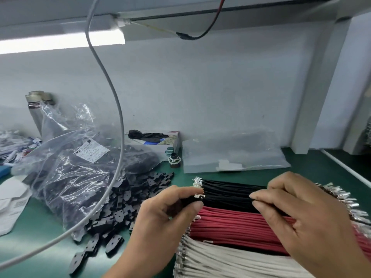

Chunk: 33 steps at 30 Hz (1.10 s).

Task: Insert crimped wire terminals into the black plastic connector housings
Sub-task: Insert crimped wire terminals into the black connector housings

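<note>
My left hand (166, 215) pinches a black connector housing (188, 198) between thumb and fingers; a silver crimped terminal (199, 196) sits at the housing's mouth. My right hand (297, 213) pinches a black wire (226, 198) that leads to that terminal. Below the hands lie bundles of black wires (230, 187), red wires (236, 223) and white wires (226, 259), all with crimped ends. Loose black housings (124, 203) are heaped on the green mat to the left.
A clear plastic bag (70, 177) of dark parts lies at the left, with a grey cable (118, 125) hanging in front of it. At the back stand a small box (160, 145), a small spool (174, 159) and a flat clear bag (236, 157).
</note>
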Tool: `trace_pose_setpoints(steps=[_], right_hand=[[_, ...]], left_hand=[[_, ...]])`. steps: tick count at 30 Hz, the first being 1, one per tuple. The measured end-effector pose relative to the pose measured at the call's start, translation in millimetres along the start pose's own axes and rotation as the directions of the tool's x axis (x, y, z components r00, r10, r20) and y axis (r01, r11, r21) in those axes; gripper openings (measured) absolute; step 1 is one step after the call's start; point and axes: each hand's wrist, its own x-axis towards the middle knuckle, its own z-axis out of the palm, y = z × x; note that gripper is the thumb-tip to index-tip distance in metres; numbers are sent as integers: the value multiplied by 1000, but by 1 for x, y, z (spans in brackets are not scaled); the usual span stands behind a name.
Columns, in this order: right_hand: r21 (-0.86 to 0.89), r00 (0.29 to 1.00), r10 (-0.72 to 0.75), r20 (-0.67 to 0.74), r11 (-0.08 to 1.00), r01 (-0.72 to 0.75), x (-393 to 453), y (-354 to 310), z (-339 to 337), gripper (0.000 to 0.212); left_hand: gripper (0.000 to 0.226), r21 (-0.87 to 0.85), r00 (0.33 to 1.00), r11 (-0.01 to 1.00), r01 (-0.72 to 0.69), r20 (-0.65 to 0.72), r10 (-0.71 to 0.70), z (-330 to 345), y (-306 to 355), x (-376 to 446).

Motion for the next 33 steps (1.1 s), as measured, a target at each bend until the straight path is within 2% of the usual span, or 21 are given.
trace_pose_setpoints(steps=[3, 6, 9, 13, 17, 22, 27, 33], right_hand=[[25, 999, -18, 29, 1000, 17, 0, -5, -1, 24], [96, 996, -69, 52, 993, 64, -3, -18, 6, 19], [119, 995, -80, 51, 990, 74, -5, -26, 9, 15], [92, 998, -59, 34, 994, 56, -1, -23, 4, 21], [54, 993, -98, 60, 994, 95, -2, -24, 4, 17], [123, 995, -76, 67, 990, 68, 2, -24, 0, 22], [210, 987, 3, 159, 977, -37, 3, -23, -3, 28], [97, 991, -76, 109, 993, 65, 4, -23, -3, 24]], left_hand=[[25, -9, 1000, 1000, -23, 7, 23, -1, 2, 0], [22, 73, 996, 994, -76, 44, 73, 3, 8, -3], [25, 95, 998, 994, -49, 42, 46, 6, 11, -5], [25, -42, 998, 998, 40, 46, -38, 6, 12, -4], [20, -60, 996, 998, 8, 89, -3, 5, 12, -3], [23, -100, 991, 994, 40, 134, -26, 5, 13, -3], [21, -259, 960, 950, 176, 259, -107, 0, 16, -2], [18, -177, 965, 975, 131, 250, -84, 3, 18, -3]])
